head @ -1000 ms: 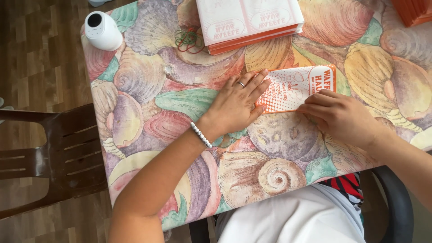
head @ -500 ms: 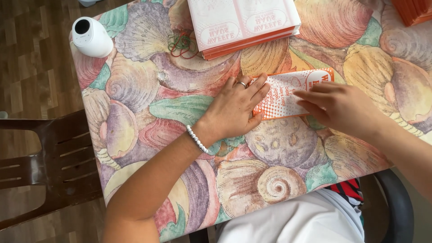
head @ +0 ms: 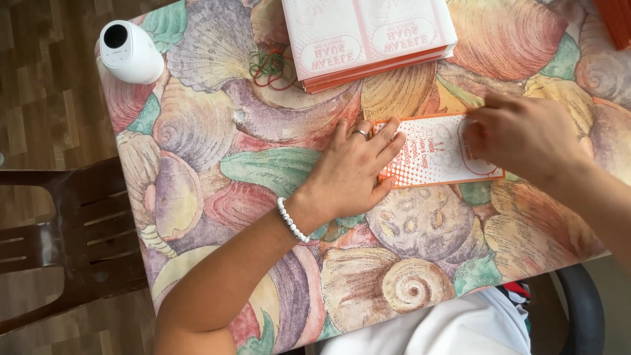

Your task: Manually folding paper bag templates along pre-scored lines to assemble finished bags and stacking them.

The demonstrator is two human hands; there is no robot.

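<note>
We see the stack (head: 368,39) behind the card (head: 437,154). The bands (head: 271,68) lie behind-left of the card, the camera (head: 128,52) farther left.

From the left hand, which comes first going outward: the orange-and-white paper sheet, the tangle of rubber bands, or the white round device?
From the left hand:
1. Paper sheet, under its fingertips, to the right.
2. Rubber bands, up and left.
3. White round device, far top-left table corner.

white camera (head: 129,51), rubber bands (head: 273,66), brown chair (head: 62,236).

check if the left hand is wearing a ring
Yes, a silver ring sits on a finger of the left hand, which presses the paper bag.
</note>
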